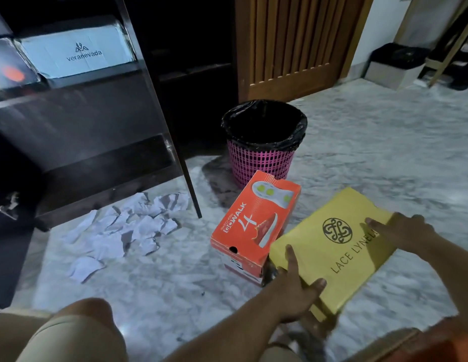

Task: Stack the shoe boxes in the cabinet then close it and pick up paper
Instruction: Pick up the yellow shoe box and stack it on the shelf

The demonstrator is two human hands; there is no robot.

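Note:
A yellow shoe box is tilted just above the marble floor at the lower right. My left hand grips its near left corner, thumb on the lid. My right hand holds its far right edge with fingers over the lid. An orange shoe box sits on the floor, touching the yellow box's left side. Crumpled white paper lies scattered in front of the dark cabinet. Inside, on a shelf, sit a white box and a dark box. The cabinet door stands open.
A pink waste basket with a black liner stands behind the orange box. A wooden slatted door is at the back. A grey-and-black bin sits at the far right. My bent knees fill the bottom edge.

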